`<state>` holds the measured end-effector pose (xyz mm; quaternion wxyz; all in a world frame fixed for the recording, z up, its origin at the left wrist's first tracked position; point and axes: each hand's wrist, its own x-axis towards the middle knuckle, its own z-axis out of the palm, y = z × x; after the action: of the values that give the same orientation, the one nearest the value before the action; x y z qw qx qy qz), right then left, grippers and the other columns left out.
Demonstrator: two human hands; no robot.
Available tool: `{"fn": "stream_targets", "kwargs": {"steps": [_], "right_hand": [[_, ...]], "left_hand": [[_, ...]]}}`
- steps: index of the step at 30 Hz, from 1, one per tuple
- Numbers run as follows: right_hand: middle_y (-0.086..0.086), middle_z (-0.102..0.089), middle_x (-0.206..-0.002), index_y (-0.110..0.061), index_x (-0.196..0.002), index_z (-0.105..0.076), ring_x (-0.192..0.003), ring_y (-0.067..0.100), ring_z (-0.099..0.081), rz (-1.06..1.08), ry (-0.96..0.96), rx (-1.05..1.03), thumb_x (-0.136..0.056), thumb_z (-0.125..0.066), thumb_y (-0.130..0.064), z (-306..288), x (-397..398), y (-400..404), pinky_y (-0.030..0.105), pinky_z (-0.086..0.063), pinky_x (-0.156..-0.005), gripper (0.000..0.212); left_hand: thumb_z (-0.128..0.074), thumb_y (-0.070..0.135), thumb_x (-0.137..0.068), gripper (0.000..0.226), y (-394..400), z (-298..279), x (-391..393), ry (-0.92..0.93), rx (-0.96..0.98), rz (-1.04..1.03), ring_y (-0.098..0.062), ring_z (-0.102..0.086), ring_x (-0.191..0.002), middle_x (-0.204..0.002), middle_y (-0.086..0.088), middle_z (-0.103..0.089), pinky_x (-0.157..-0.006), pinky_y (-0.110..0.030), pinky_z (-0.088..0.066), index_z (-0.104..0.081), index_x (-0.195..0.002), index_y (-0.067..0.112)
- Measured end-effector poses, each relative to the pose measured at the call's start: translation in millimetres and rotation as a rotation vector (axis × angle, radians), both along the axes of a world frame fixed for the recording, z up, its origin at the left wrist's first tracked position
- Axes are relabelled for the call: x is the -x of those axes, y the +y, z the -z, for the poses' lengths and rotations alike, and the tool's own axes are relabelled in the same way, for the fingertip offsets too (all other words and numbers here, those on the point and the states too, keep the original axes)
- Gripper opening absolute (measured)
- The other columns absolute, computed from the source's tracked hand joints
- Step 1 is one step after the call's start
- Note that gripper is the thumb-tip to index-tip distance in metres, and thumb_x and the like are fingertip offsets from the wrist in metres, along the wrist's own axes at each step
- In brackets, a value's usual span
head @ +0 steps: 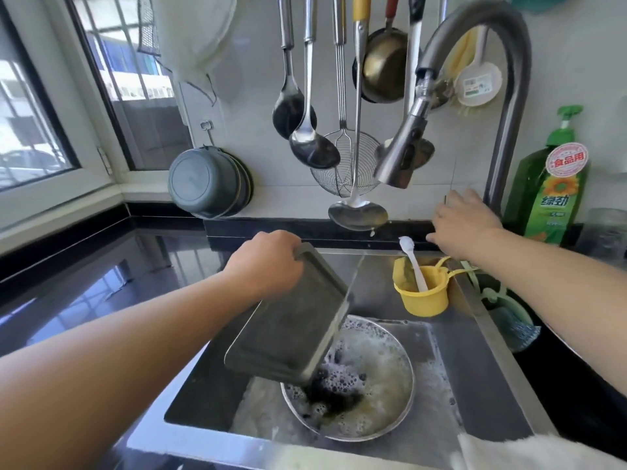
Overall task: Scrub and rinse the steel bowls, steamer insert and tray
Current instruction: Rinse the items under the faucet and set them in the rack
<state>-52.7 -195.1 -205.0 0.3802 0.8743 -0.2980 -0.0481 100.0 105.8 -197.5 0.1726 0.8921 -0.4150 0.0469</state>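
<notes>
Over the sink [475, 378], rinsing of the tray [288, 320]: held tilted, gripped at its upper corner by the left hand [268, 262], fingers curled round the rim, lower corner dipping toward a steel bowl [353, 381] full of suds on the sink floor. Thin stream from the faucet head [400, 154] striking the tray's right edge and running off into the bowl.

Right hand [464, 222] reaching back toward the faucet base, fingers loosely spread, holding nothing; whether touching a lever, cannot tell.

To do it well, probably: keep the tray steeply tilted so dirty water drains off the low corner; shift the tray sideways under the stream so water sweeps the whole face, not just one edge; turn over to rinse the other side; firm grip, wet steel likely slippery. More flow would likely help, without splashing the counter [101, 266].

Steamer insert not made out from this view.
</notes>
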Motion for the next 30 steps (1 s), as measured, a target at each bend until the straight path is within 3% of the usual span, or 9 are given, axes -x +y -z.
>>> {"fn": "stream_targets", "kwargs": {"steps": [5,10,13,15,17,21,25,28,30], "right_hand": [[0.009,-0.027,-0.16,-0.025,-0.149,-0.043,-0.149,0.035,-0.012,-0.108,-0.216,-0.269,-0.103,-0.04,-0.049,8,35,33,0.052,-0.014,-0.121,0.053],[0.004,-0.036,-0.153,-0.024,-0.139,-0.053,-0.145,0.029,-0.02,-0.075,-0.309,-0.373,-0.102,-0.044,-0.043,-5,115,60,0.046,-0.025,-0.117,0.043],[0.005,-0.04,-0.151,-0.025,-0.136,-0.056,-0.14,0.03,-0.027,0.007,-0.294,-0.447,-0.099,-0.045,-0.043,-22,166,64,0.043,-0.031,-0.115,0.042],[0.005,-0.045,-0.146,-0.025,-0.132,-0.059,-0.135,0.03,-0.033,0.041,-0.293,-0.44,-0.099,-0.045,-0.043,-33,200,65,0.041,-0.034,-0.113,0.041],[0.004,-0.05,-0.138,-0.024,-0.121,-0.062,-0.13,0.027,-0.038,0.061,-0.315,-0.447,-0.099,-0.045,-0.045,-34,228,69,0.04,-0.038,-0.109,0.034],[0.0,-0.051,-0.128,-0.027,-0.099,-0.048,-0.124,0.022,-0.041,0.039,-0.335,-0.412,-0.098,-0.046,-0.054,-10,268,92,0.037,-0.041,-0.104,0.027],[0.004,-0.051,-0.132,-0.014,-0.12,-0.064,-0.128,0.027,-0.043,-0.022,-0.333,-0.27,-0.088,-0.06,-0.063,32,274,113,0.038,-0.04,-0.106,0.058],[0.014,-0.058,-0.117,-0.004,-0.098,-0.075,-0.117,0.038,-0.048,-0.049,-0.309,-0.179,-0.07,-0.083,-0.053,48,271,110,0.049,-0.045,-0.096,0.058],[0.017,-0.057,-0.116,-0.003,-0.094,-0.075,-0.117,0.04,-0.047,-0.059,-0.28,-0.148,-0.071,-0.085,-0.045,51,270,105,0.051,-0.044,-0.095,0.049]], "left_hand": [[-0.053,0.02,-0.089,0.024,9,9,11,-0.097,-0.003,0.115,-0.037,-0.056,-0.079,-0.078,-0.003,-0.058,-0.06,-0.035,-0.036,-0.042,-0.069,0.02],[-0.058,0.019,-0.094,0.014,25,6,42,-0.426,-0.022,0.295,-0.03,-0.056,-0.082,-0.092,0.001,-0.06,-0.066,-0.035,-0.034,-0.051,-0.083,0.023],[-0.075,0.013,-0.083,0.013,41,2,54,-0.63,-0.111,0.404,-0.032,-0.065,-0.07,-0.091,-0.003,-0.059,-0.052,-0.037,-0.042,-0.065,-0.09,0.016],[-0.087,0.008,-0.062,0.03,52,-3,62,-0.73,-0.152,0.476,-0.031,-0.061,-0.057,-0.081,-0.004,-0.056,-0.039,-0.034,-0.04,-0.063,-0.078,0.016],[-0.085,0.008,-0.056,0.029,60,-8,70,-0.816,-0.138,0.495,-0.03,-0.06,-0.063,-0.08,-0.005,-0.055,-0.038,-0.032,-0.039,-0.063,-0.073,0.016],[-0.087,0.013,-0.06,0.027,73,-10,77,-0.945,-0.153,0.587,-0.029,-0.059,-0.067,-0.078,-0.004,-0.057,-0.048,-0.034,-0.044,-0.064,-0.073,0.018],[-0.086,0.006,-0.065,0.029,85,9,81,-0.999,-0.249,0.774,-0.022,-0.055,-0.062,-0.081,-0.004,-0.058,-0.047,-0.036,-0.051,-0.064,-0.081,0.016],[-0.077,0.003,-0.07,0.023,84,8,91,-1.033,-0.175,0.839,-0.02,-0.053,-0.06,-0.082,-0.005,-0.059,-0.044,-0.034,-0.048,-0.063,-0.085,0.014],[-0.076,0.003,-0.074,0.021,82,5,100,-1.074,-0.147,0.871,-0.019,-0.05,-0.059,-0.08,-0.003,-0.056,-0.044,-0.033,-0.047,-0.061,-0.081,0.016]]}}
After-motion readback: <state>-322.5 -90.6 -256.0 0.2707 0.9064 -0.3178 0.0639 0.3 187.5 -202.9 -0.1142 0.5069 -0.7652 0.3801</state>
